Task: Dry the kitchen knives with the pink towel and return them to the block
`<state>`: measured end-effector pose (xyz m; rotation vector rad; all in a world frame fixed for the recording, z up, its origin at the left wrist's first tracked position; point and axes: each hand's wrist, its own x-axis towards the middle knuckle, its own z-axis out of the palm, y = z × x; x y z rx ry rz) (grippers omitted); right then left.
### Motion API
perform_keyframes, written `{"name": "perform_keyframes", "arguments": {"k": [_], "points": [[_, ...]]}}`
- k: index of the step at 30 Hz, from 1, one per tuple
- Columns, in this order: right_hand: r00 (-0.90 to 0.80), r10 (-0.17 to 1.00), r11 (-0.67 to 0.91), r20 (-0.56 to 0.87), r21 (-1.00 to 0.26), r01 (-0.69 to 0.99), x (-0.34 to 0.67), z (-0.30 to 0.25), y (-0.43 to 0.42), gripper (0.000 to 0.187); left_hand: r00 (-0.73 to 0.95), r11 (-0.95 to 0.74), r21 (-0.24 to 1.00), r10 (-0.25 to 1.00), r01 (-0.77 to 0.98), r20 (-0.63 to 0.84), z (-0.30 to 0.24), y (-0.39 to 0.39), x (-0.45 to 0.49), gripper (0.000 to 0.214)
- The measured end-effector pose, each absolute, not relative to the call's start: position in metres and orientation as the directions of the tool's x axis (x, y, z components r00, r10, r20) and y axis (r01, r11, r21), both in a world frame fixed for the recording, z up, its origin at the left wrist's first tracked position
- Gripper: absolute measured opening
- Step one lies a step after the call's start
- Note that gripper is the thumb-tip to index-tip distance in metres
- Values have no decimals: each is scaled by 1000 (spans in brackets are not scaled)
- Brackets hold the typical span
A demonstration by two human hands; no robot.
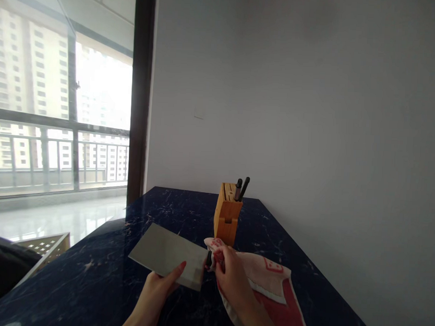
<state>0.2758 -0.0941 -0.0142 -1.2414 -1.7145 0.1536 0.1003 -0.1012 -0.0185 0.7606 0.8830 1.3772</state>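
Left hand (154, 295), closed, gripping a broad cleaver (166, 254) by its blade edge; right hand (233, 284), closed, pressing a red-and-white cloth (270, 285) to the blade's end; knife block (225, 216) beyond, on the table (71, 277).

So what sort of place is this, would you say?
Probably a home kitchen in a high-rise apartment: a bamboo knife block stands on a dark marble countertop, a wide cleaver is in hand, and apartment towers show through the balcony glass.

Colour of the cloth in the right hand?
The cloth is pale pink with a red panel and red markings; best in the head view.
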Motion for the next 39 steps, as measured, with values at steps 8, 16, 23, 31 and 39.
{"name": "perform_keyframes", "arguments": {"k": [8, 16, 23, 31, 39], "points": [[-77, 765, 513, 639, -533, 673, 273, -13, -94, 42, 2, 51, 870, 998, -491, -57, -23, -98, 98, 36], [-9, 770, 470, 638, -558, 684, 275, -6, -99, 27, -106, -103, 953, 992, -285, 75, -19, -100, 98, 43], [-68, 768, 506, 636, -539, 673, 273, -8, -98, 30, -160, -144, 971, 981, -193, 113, -17, -101, 98, 46], [-43, 770, 459, 636, -507, 729, 274, -11, -97, 42, -147, -185, 972, 976, -146, 163, -22, -98, 97, 48], [-4, 776, 432, 631, -527, 732, 278, -9, -95, 33, -132, -209, 971, 972, -117, 193, -19, -98, 99, 48]]}}
